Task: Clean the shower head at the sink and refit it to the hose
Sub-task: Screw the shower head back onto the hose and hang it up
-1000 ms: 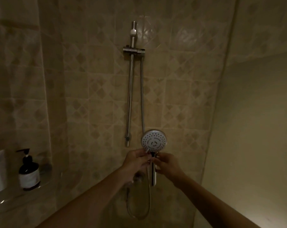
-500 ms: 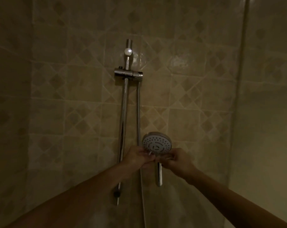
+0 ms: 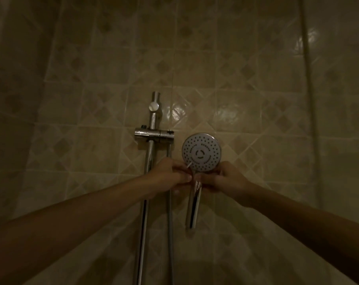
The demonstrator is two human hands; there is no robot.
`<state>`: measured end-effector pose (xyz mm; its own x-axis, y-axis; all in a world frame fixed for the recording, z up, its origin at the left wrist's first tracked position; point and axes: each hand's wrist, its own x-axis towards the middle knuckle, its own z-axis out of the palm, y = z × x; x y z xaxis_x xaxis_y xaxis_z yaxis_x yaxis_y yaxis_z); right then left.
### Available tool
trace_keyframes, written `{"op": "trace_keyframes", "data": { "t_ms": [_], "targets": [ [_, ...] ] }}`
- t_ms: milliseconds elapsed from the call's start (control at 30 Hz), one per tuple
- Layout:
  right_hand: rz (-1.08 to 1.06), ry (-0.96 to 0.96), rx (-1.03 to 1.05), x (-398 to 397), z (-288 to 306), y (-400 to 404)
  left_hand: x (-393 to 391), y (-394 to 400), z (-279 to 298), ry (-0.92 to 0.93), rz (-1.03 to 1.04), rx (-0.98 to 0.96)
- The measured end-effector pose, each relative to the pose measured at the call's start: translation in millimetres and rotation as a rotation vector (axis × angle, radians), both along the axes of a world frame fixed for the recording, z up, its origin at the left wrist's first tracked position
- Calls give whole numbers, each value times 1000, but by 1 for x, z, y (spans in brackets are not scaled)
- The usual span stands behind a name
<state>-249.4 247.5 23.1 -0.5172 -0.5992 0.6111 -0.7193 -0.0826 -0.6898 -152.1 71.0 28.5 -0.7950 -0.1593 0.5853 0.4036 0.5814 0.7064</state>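
Note:
The round shower head (image 3: pixel 201 154) faces me, its white nozzle plate lit and its chrome handle (image 3: pixel 193 204) hanging straight down with the lower end free. My right hand (image 3: pixel 226 179) grips the neck just under the plate from the right. My left hand (image 3: pixel 170 173) is closed at the neck from the left and pinches a thin white stick (image 3: pixel 188 166) whose tip touches the plate's lower left rim. The grey hose (image 3: pixel 170 202) hangs down behind my left hand, apart from the handle.
A chrome slide rail (image 3: pixel 147 182) runs down the tiled wall (image 3: pixel 256 120), with its holder bracket (image 3: pixel 154 133) just left of the shower head. A wall corner (image 3: pixel 306 99) lies to the right. The light is dim.
Both hands have lifted the shower head from well below the bracket to almost level with it. The view has tilted up and closed in on the wall; the shelf with the bottle is out of sight.

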Motion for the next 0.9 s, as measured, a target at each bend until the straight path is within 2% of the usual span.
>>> {"op": "trace_keyframes", "data": {
  "t_ms": [133, 300, 500, 633, 833, 900],
  "targets": [
    [33, 58, -23, -7, 38, -4, 7, 9, 33, 102, 70, -76],
    [97, 75, -49, -13, 73, -6, 14, 15, 52, 115, 108, 21],
    [89, 107, -78, -19, 94, -7, 16, -5, 43, 155, 532, -92],
    [104, 101, -68, -22, 101, -7, 5, -5, 30, 209, 632, -139],
    [106, 108, -59, -20, 105, -6, -20, 11, 25, 164, 829, -257],
    [100, 116, -58, -20, 104, -6, -29, 23, 23, 176, 908, -209]
  ]
}}
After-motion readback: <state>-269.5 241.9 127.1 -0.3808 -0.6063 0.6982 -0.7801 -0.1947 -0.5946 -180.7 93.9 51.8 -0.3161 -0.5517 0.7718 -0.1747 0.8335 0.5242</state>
